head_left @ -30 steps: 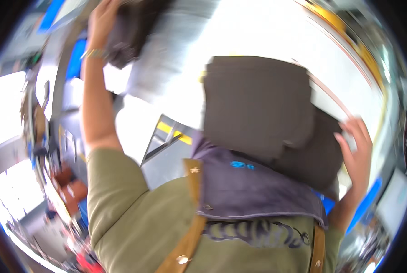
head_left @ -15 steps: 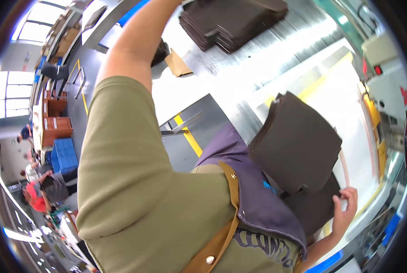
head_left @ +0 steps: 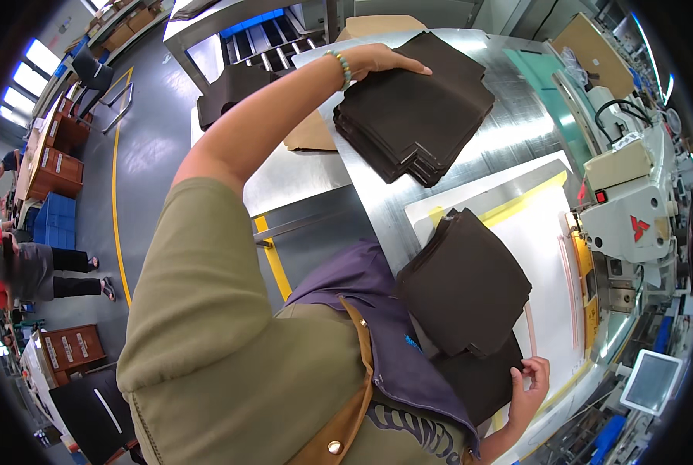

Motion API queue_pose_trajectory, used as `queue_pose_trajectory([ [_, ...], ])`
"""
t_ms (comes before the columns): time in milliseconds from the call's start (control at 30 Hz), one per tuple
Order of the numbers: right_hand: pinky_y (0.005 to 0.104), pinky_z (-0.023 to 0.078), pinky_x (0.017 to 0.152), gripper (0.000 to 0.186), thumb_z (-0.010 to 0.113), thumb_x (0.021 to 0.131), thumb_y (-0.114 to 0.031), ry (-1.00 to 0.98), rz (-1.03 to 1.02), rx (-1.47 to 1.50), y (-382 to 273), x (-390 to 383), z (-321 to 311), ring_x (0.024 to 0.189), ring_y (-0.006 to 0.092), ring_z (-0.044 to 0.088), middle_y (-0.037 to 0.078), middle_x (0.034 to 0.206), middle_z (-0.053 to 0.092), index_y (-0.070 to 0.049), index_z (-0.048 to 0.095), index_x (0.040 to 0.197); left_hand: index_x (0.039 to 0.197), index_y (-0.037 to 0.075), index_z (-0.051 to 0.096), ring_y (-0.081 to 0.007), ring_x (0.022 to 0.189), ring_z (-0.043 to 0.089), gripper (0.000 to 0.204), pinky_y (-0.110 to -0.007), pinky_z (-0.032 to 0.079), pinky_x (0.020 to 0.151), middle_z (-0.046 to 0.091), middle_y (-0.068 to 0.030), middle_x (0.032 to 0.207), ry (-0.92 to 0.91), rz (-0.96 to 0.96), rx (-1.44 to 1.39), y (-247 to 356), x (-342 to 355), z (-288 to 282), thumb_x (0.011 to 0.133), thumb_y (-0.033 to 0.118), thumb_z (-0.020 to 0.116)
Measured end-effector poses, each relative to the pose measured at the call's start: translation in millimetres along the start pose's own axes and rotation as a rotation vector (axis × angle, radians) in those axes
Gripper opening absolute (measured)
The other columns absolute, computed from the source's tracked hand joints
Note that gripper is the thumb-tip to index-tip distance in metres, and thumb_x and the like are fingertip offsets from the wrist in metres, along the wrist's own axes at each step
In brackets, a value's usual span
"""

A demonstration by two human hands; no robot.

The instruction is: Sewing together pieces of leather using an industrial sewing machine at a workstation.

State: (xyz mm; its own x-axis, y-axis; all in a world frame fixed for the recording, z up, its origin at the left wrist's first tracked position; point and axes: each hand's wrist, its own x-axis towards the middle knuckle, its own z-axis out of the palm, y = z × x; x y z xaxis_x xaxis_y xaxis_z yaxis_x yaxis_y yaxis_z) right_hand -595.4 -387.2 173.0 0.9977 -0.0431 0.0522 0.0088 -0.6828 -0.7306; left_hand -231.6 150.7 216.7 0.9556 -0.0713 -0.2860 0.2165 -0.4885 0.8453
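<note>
My left hand (head_left: 381, 60) reaches across to the far left edge of a stack of dark brown cut panels (head_left: 416, 108) with notched corners. Its fingers lie stretched along the top panel, and a beaded bracelet circles the wrist. Closer to my body, a smaller pile of similar panels (head_left: 467, 283) rests partly over a white sheet (head_left: 548, 271). Another dark panel (head_left: 482, 380) shows beneath that pile. Beside this panel's right edge is my right hand (head_left: 531, 381), fingers loosely curled and thumb apart; whether it touches the edge I cannot tell.
An industrial sewing machine (head_left: 629, 201) stands at the right, with a small screen (head_left: 651, 381) below it. More dark pieces (head_left: 234, 89) and brown cardboard (head_left: 312, 133) lie on the left side table. A roller rack (head_left: 273, 46) stands behind. Another person (head_left: 32, 267) is at far left.
The view has swung, bringing my left hand into sight on the far stack. My right hand stays by the lower dark panel.
</note>
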Motion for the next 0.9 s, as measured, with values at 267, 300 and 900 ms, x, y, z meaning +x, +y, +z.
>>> queue_pose_trajectory([
  [267, 0.0288, 0.043, 0.079, 0.026, 0.084, 0.086, -0.013, -0.004, -0.006, -0.022, 17, -5, -1, 0.085, 0.0158, 0.049, 0.004, 0.104, 0.057, -0.002, 0.068, 0.104, 0.125, -0.009, 0.068, -0.0252, 0.092, 0.078, 0.072, -0.035, 0.067, 0.083, 0.076, -0.0205, 0.113, 0.034, 0.034, -0.431, -44, -64, 16, 0.081, 0.042, 0.093],
  [300, 0.0284, 0.042, 0.078, 0.025, 0.083, 0.088, -0.014, 0.001, -0.022, -0.030, 20, -4, -2, 0.085, 0.0156, 0.049, 0.004, 0.104, 0.056, -0.002, 0.068, 0.104, 0.126, -0.010, 0.068, -0.0252, 0.091, 0.079, 0.071, -0.035, 0.067, 0.084, 0.076, -0.0198, 0.112, 0.083, 0.009, -0.493, -50, -80, 15, 0.080, 0.039, 0.093],
  [900, 0.0244, 0.045, 0.078, 0.010, 0.071, 0.099, -0.007, -0.014, 0.002, -0.058, 34, -2, -4, 0.092, 0.0124, 0.053, 0.004, 0.111, 0.056, -0.001, 0.064, 0.105, 0.136, -0.003, 0.062, -0.0235, 0.103, 0.073, 0.073, -0.037, 0.061, 0.091, 0.073, -0.0146, 0.120, 0.855, -0.308, -0.786, -466, -196, -21, 0.081, 0.033, 0.095],
])
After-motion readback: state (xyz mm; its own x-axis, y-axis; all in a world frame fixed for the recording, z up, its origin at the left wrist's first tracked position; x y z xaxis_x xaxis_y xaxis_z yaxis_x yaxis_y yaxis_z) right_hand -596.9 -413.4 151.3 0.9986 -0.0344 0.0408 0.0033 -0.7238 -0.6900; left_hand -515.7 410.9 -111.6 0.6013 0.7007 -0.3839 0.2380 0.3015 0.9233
